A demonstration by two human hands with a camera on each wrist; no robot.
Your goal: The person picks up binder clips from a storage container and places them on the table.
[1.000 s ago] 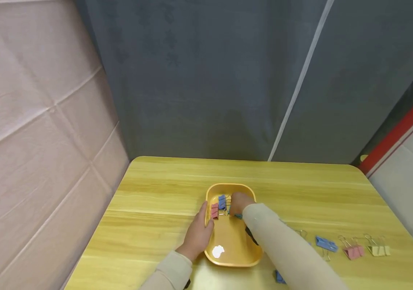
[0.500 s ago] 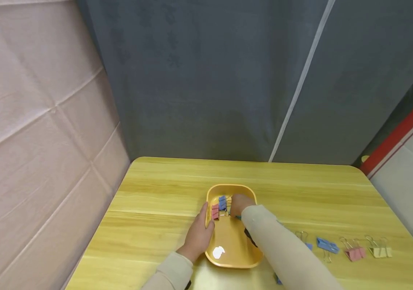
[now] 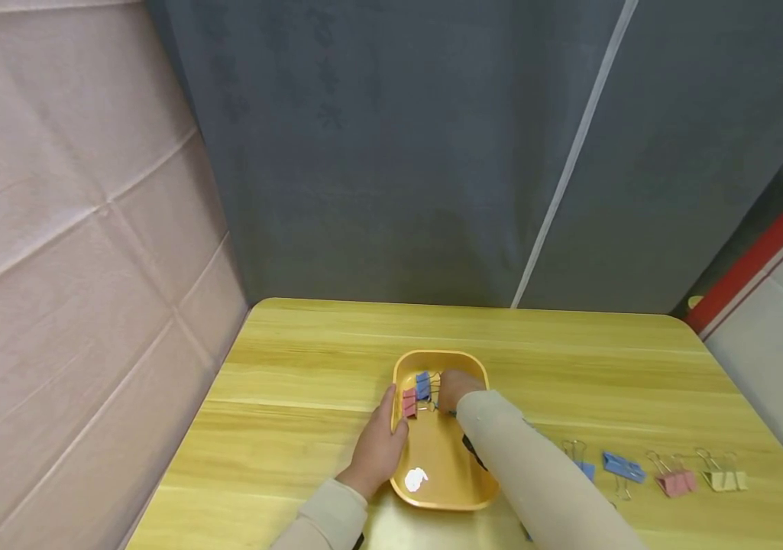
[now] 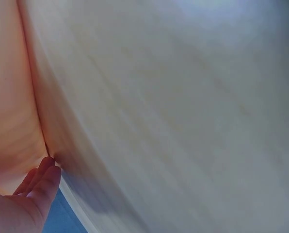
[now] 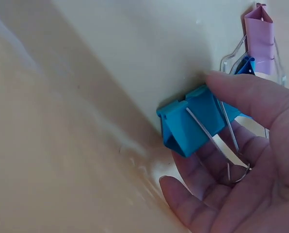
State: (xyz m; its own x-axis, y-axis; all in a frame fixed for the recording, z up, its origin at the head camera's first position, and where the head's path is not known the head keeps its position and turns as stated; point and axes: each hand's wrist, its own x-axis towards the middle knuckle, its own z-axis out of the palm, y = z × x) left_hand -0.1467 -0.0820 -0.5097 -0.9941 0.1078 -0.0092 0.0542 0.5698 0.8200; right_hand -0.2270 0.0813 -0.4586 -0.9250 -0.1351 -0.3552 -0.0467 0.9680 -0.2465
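My right hand (image 3: 457, 388) is inside the orange tray (image 3: 441, 481), towards its 1 o'clock, pinching the teal binder clip (image 5: 190, 122) between thumb and fingers, its wire handles against my palm. From my head I see only a sliver of that clip past my knuckles, and I can't tell whether it touches the tray. My left hand (image 3: 374, 452) grasps the tray's wall at 9 o'clock, thumb over the rim, fingers outside; my left wrist's view cuts off the thumb and blurs.

Within the tray, a pink clip (image 3: 409, 403) lies at 10 o'clock and a blue clip (image 3: 422, 386) at 11; the wires beside them run behind my right hand, too tangled to sort.

Outward on the counter (image 3: 308, 382), between 3 and 4 o'clock from the tray, are a loose blue clip (image 3: 624, 466), a rose clip (image 3: 676, 483) and a cream clip (image 3: 726, 480). My right sleeve (image 3: 545, 470) partly covers another blue clip nearer in, and a dark sliver towards 5 o'clock I can't identify.
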